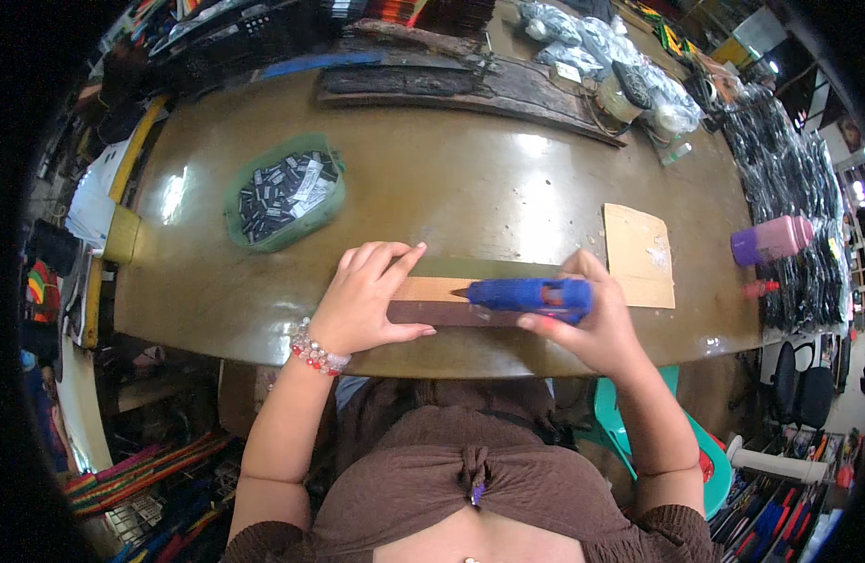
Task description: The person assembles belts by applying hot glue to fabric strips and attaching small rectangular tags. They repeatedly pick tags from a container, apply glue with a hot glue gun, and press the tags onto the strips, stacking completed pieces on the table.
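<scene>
My right hand (597,324) is wrapped round a blue hot glue gun (531,296), slightly smeared by motion. Its nozzle points left, over the tan middle band of a flat striped strip (434,289). Olive green runs along the strip's far side and dark brown along its near side. My left hand (362,296) lies with fingers spread on the strip's left end, covering that end; a beaded bracelet (318,351) circles the wrist. Whether the nozzle touches the strip I cannot tell.
A green basket (311,223) of small black labels stands at the left of the table (432,178). Right of the strip lies a tan card (639,267). Further right are a pink and purple bottle (772,240) and stacked black plastic-wrapped goods (780,169). Dark boards (404,83) lie at the back.
</scene>
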`<act>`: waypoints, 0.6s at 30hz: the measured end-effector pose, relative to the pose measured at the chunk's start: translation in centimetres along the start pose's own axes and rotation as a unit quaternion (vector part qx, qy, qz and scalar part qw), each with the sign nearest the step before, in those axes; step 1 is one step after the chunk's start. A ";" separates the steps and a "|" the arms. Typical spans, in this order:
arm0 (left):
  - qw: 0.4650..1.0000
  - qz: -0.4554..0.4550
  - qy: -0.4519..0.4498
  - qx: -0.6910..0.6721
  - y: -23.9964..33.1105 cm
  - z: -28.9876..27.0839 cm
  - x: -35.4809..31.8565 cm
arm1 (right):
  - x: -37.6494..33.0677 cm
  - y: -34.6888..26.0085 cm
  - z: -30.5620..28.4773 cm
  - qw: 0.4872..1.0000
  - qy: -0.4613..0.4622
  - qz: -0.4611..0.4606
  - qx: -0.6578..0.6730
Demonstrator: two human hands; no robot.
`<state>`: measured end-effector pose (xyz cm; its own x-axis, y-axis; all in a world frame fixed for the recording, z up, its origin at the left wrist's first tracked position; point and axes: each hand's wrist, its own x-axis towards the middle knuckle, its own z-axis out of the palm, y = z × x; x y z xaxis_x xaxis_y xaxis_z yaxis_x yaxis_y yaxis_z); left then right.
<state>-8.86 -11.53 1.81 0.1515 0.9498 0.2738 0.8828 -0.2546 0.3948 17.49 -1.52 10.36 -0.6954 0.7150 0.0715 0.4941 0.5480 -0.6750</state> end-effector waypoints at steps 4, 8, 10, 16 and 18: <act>1.000 0.007 0.012 -0.014 0.1 0.1 0.2 | 0.1 0.0 0.7 0.999 -0.029 0.014 0.010; 0.999 0.013 0.009 -0.045 -0.1 -0.1 0.4 | -0.6 0.7 0.0 0.997 0.009 0.062 0.046; 0.997 0.015 0.023 -0.068 -0.3 -0.3 0.4 | -1.1 1.2 -0.2 0.994 -0.002 0.099 0.047; 0.987 0.018 0.084 -0.133 -0.9 -0.4 0.1 | -2.7 4.4 -0.5 0.940 0.209 0.161 0.214; 0.986 0.018 0.095 -0.136 -1.0 -0.4 -0.1 | -2.5 7.0 -2.7 0.909 0.325 0.201 0.166</act>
<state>-9.88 -11.41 1.75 0.0717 0.8943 0.4416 0.7225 -0.3518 0.5951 24.11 1.76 7.43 0.0146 0.9933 0.1148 0.3799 0.1007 -0.9195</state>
